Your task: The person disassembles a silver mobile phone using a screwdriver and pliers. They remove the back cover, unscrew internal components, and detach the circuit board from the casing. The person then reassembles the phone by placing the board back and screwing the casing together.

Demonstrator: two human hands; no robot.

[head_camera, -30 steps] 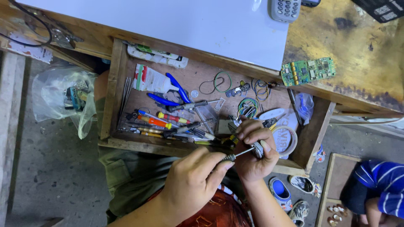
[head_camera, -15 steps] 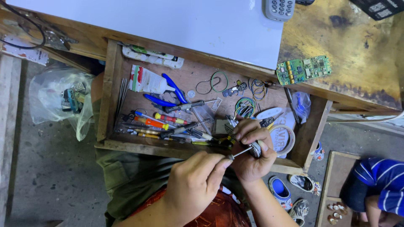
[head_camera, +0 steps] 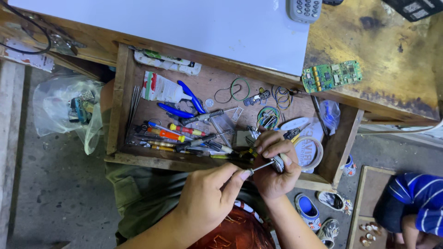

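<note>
My left hand (head_camera: 207,200) grips a thin screwdriver (head_camera: 260,167) whose tip meets a small metal part (head_camera: 278,163). My right hand (head_camera: 274,166) is closed around that part and hides most of it. Both hands hover over the front edge of an open wooden drawer (head_camera: 121,99). Inside the drawer lie several screwdrivers (head_camera: 175,134), blue-handled pliers (head_camera: 187,97), a glue tube (head_camera: 161,88), wire loops (head_camera: 240,87) and a white tape roll (head_camera: 311,150).
A green circuit board (head_camera: 331,75) lies on the worn wooden bench (head_camera: 392,50), beside a white sheet (head_camera: 194,23) and a phone handset (head_camera: 304,9). A plastic bag (head_camera: 64,108) hangs left. Sandals (head_camera: 307,210) lie on the floor; another person in a blue striped sleeve (head_camera: 415,198) sits at right.
The view has shifted slightly. Both hands stay together on the screwdriver and small part with only small movements.
</note>
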